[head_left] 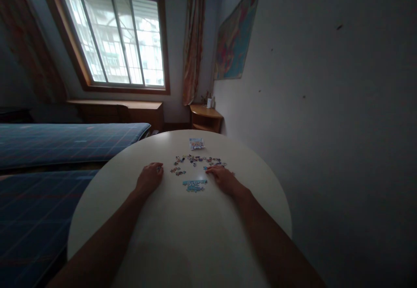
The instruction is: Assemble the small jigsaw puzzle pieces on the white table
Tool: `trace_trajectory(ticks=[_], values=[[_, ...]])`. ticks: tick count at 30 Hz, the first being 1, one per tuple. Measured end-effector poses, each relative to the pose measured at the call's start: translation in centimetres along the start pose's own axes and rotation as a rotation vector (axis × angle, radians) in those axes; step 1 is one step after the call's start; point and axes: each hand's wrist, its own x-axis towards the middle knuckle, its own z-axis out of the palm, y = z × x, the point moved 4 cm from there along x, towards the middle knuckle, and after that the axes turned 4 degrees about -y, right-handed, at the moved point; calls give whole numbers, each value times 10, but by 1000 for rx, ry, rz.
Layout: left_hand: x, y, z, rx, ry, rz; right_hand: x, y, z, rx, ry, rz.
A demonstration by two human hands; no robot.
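Note:
Both my hands rest on a round white table. My left hand is curled, its fingertips pinched on a small jigsaw piece. My right hand lies with fingers stretched toward several loose jigsaw pieces scattered across the table's far middle, its fingertips touching the nearest ones. Between my hands sits a joined strip of mostly blue pieces. Farther back lies a small picture card.
A grey wall runs close along the table's right side, with a map poster on it. A bed with a blue checked cover stands at the left. Beyond are a window, a wooden desk and a corner shelf.

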Motion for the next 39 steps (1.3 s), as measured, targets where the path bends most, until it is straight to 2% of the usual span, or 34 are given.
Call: trace_trajectory(ticks=[15, 31, 39], values=[[-2, 5, -1, -26, -79, 33, -1, -1, -1, 10, -31, 9], [-7, 15, -2, -139, -135, -23, -2, -1, 0, 23, -38, 3], [-6, 20, -4, -249, -103, 22, -4, -3, -2, 53, -20, 23]])
